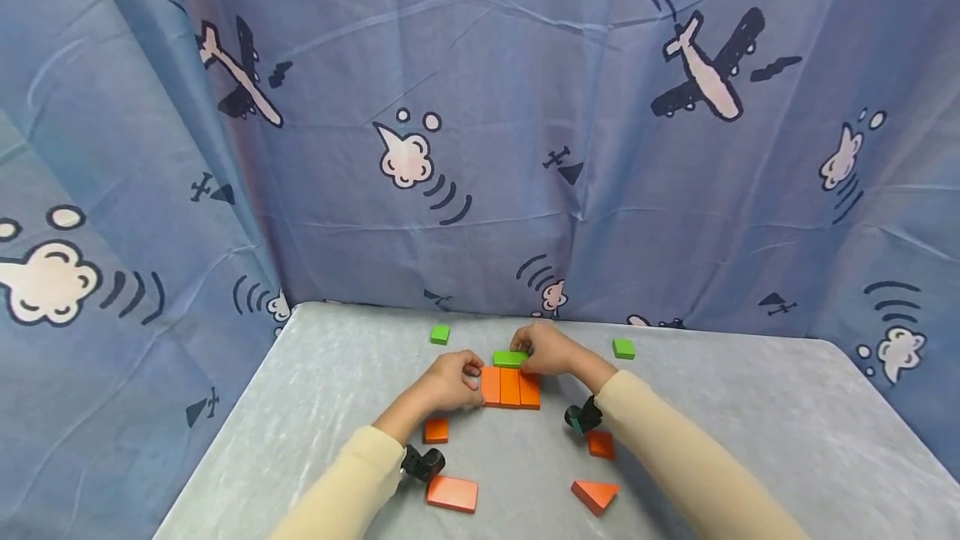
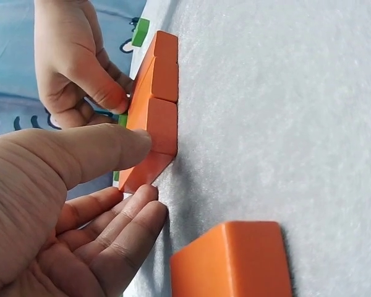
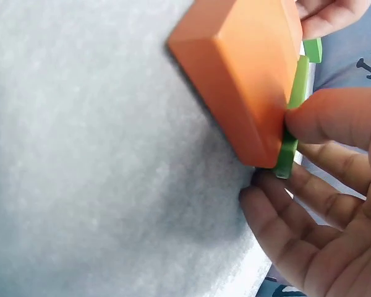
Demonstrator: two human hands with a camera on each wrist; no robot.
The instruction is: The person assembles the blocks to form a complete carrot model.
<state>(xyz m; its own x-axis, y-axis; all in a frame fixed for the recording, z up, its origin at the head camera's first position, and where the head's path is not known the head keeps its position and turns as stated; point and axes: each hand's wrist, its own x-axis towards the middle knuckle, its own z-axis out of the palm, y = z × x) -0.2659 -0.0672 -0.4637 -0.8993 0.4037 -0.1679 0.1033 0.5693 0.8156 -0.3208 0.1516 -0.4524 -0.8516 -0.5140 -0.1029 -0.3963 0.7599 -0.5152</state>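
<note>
In the frame's lower middle, the left hand (image 1: 447,382), fingers loose and parted, touches the left side of three orange blocks (image 1: 510,388). Just beyond them, the right hand (image 1: 549,348) pinches a green bar's (image 1: 507,359) right end, before a plane-printed curtain (image 1: 510,98).

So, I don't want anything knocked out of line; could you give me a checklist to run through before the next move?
1. Orange row set as three blocks side by side: ok.
2. Green bar lying along the row's far side: ok.
3. Green bar tight against the row all the way: cannot tell, the right hand covers part of it.
4. Left hand at the row's left end: ok, touching it.
5. Loose pieces joined to the row: not ok, the orange triangle, left green cube and right green cube lie apart.
</note>
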